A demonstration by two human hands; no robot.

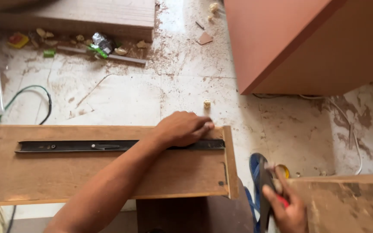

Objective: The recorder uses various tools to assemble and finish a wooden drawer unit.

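Dusty floor; left hand (182,128) fingers flat on drawer rail (109,146), right hand (286,207) gripping a blurred, perhaps red-handled tool (267,190).

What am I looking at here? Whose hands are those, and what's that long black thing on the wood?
There is no machine here, only a person working with bare hands. The one picture comes from a camera on that person's head, looking down, so the arms reach in from the bottom.

The left hand presses on a long black metal rail, the kind a drawer slides on. The rail lies flat along a wooden board.

The right hand, low in the corner, grips something with a red part; it is too blurred to name.

The floor is pale and dusty with sawdust. On it lie a green cable and small scraps. An orange-brown cabinet stands at the upper right.
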